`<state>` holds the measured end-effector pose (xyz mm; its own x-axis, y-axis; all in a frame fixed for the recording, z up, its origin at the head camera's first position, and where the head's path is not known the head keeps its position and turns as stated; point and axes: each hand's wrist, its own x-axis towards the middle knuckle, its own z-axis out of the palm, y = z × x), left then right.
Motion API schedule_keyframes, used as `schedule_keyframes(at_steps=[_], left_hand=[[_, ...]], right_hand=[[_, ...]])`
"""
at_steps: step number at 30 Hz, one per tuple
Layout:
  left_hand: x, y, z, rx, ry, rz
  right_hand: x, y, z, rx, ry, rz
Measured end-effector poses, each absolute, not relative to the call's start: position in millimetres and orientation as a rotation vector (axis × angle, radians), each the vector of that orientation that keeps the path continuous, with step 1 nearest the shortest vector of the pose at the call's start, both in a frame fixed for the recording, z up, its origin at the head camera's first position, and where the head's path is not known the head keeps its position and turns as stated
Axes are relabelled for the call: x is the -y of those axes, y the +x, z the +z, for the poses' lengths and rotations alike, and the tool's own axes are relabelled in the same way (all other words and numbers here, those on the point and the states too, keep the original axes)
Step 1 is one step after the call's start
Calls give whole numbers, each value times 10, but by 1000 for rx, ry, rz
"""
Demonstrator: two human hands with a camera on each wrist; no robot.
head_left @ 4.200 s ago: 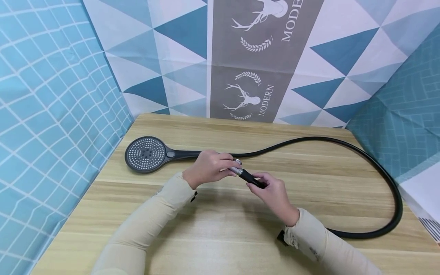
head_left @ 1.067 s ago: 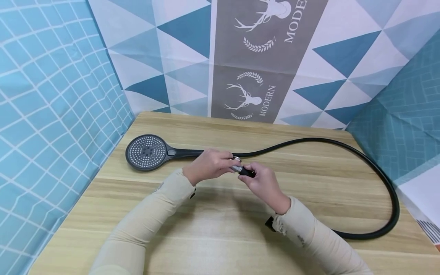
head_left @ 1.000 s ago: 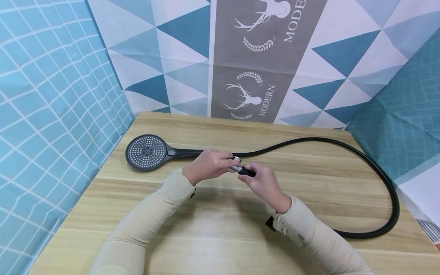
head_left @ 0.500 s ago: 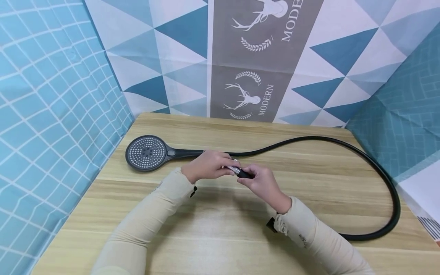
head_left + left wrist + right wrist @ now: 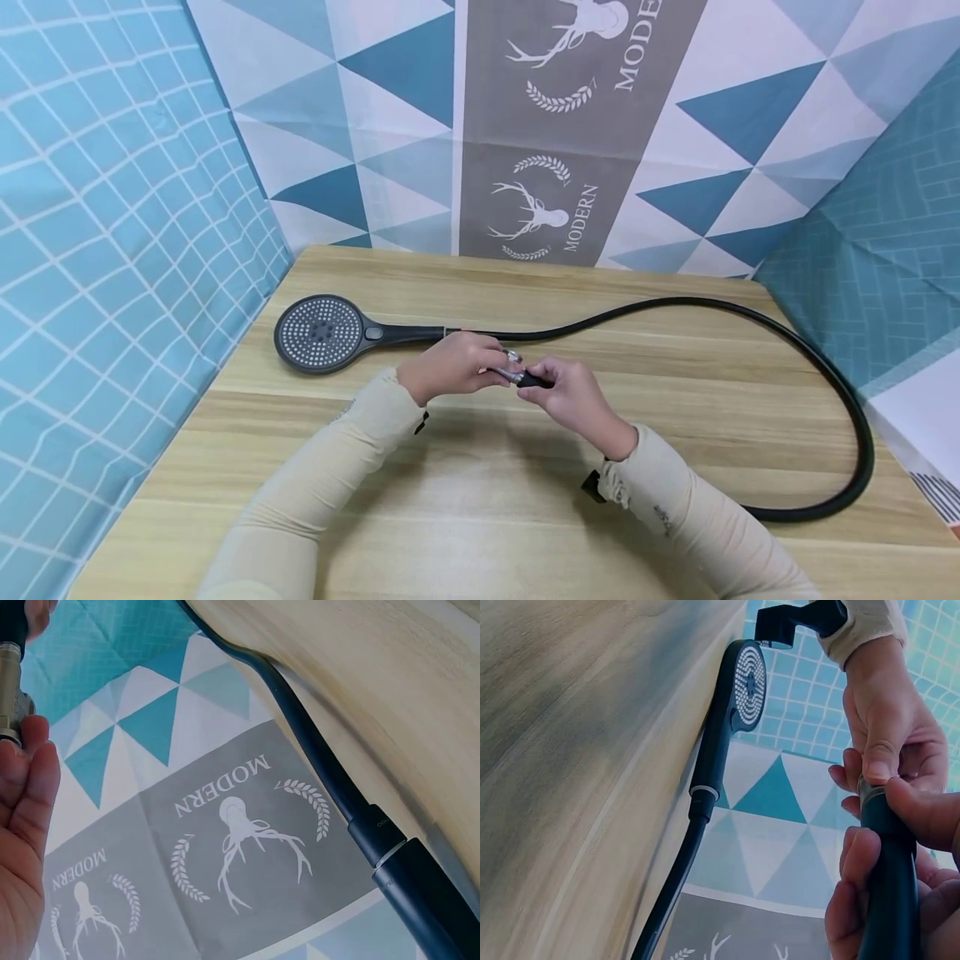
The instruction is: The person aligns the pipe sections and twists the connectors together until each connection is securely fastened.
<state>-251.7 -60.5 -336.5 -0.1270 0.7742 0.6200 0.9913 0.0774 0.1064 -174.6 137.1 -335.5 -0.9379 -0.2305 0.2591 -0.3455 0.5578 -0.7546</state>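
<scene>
A small silver metal fitting (image 5: pixel 513 374) is pinched by my left hand (image 5: pixel 456 367) above the middle of the table. My right hand (image 5: pixel 576 402) grips the black end piece (image 5: pixel 536 381) of the shower hose, with its thumb and fingers curled round it in the right wrist view. That end piece (image 5: pixel 889 892) meets the metal fitting (image 5: pixel 10 686); how far the two are joined I cannot tell. Behind my left hand lies a dark grey shower head (image 5: pixel 318 334), spray face up. The black hose (image 5: pixel 813 354) runs from its handle (image 5: pixel 408 334).
The hose loops across the right half of the wooden table (image 5: pixel 480 533) and passes behind my right sleeve. Blue tile-patterned cloth (image 5: pixel 112 250) stands at the left, a triangle-patterned sheet (image 5: pixel 405 125) at the back, and teal cloth (image 5: pixel 885 242) at the right.
Since the earliest frame, my right hand has shifted left and slightly up, nearer my left hand. My left fingers have moved on the fitting, showing more of its silver side. The shower head stays put.
</scene>
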Motion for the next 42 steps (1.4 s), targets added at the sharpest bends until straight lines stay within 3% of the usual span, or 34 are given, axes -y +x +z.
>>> schedule_keyframes(at_steps=[17, 31, 42], left_hand=[[586, -2530, -3419, 1858, -1724, -582], [716, -2762, -3477, 2268, -1784, -841], [858, -2946, -3559, 2602, -1634, -1012]], right_hand=[[-1436, -1895, -3359, 2726, 363, 1786], [-1494, -1890, -3547, 2793, 276, 1608], [-1660, -1926, -3709, 2762, -101, 2013]])
